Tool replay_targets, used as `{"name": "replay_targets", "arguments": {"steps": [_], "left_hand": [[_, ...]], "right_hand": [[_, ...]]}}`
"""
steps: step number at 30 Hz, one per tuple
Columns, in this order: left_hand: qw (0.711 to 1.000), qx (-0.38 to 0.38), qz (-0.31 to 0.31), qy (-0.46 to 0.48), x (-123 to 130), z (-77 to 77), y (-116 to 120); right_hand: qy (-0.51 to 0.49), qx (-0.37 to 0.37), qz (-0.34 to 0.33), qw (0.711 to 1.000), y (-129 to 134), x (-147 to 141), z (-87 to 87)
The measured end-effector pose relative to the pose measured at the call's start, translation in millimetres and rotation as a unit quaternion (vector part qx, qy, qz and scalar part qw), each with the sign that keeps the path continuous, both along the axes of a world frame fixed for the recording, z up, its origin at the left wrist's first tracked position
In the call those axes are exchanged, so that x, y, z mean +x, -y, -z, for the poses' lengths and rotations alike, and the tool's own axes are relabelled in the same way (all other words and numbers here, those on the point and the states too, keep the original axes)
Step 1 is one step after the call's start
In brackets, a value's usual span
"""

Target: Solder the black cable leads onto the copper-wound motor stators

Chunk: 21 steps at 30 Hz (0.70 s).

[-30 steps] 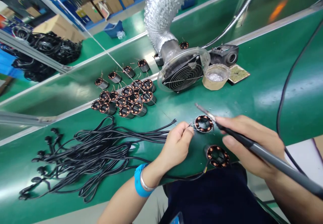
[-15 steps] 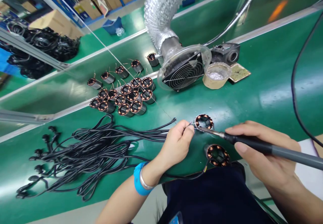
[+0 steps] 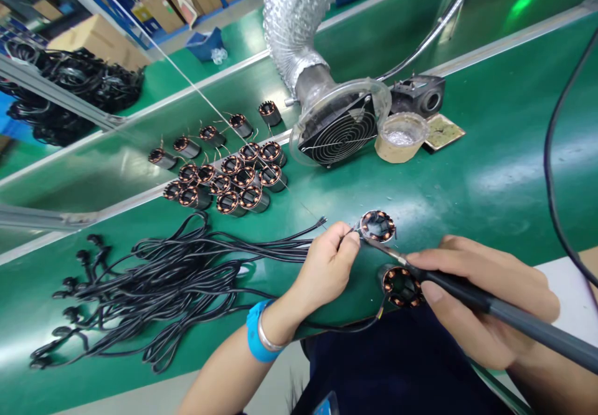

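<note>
My left hand [image 3: 329, 265] is closed in a pinch on a thin wire at the left side of a copper-wound motor stator [image 3: 390, 225]. The exact contact is partly hidden by thumb and finger. In my right hand [image 3: 490, 296] is a soldering iron [image 3: 537, 324], gripped like a pen. Its metal tip reaches the wire just in front of my left thumb, at the stator's near left edge. A second stator [image 3: 387, 276] lies closer to my body, with a black cable's coloured leads running to it; the iron and fingers partly cover it.
Bundled black cables with plugs [image 3: 187, 278] lie at left. Several more stators [image 3: 227, 203] stand behind them. At the back are a fume extractor fan [image 3: 343, 134] on a silver duct [image 3: 294, 22], a tub [image 3: 397, 153] and an iron holder [image 3: 415, 94]. A black cord [image 3: 549, 153] hangs at right.
The soldering iron's handle has swung down towards me with my right hand, so it now overlaps the nearer stator. My left hand stays where it was, still pinching.
</note>
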State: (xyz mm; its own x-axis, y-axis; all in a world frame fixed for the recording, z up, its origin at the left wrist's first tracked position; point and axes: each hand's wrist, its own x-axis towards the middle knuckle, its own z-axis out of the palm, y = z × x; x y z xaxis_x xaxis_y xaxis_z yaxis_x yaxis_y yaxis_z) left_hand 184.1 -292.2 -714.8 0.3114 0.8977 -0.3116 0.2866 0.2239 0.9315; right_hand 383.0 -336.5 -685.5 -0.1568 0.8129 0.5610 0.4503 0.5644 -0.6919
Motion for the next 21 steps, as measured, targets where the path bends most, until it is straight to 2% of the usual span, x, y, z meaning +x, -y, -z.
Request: {"name": "replay_targets", "arguments": {"steps": [6,13,21], "left_hand": [[1.000,0.002,0.003,0.001,0.0,0.5,0.0],[1.000,-0.004,0.002,0.003,-0.4,-0.6,0.1],[1.000,-0.013,0.001,0.004,-0.3,-2.1,0.3]], "right_hand": [[-0.005,-0.008,0.018,1.000,1.3,4.0,-5.6],[-0.016,0.008,0.029,0.999,-1.3,4.4,1.5],[-0.008,0.008,0.060,0.998,-3.2,9.6,0.8]]}}
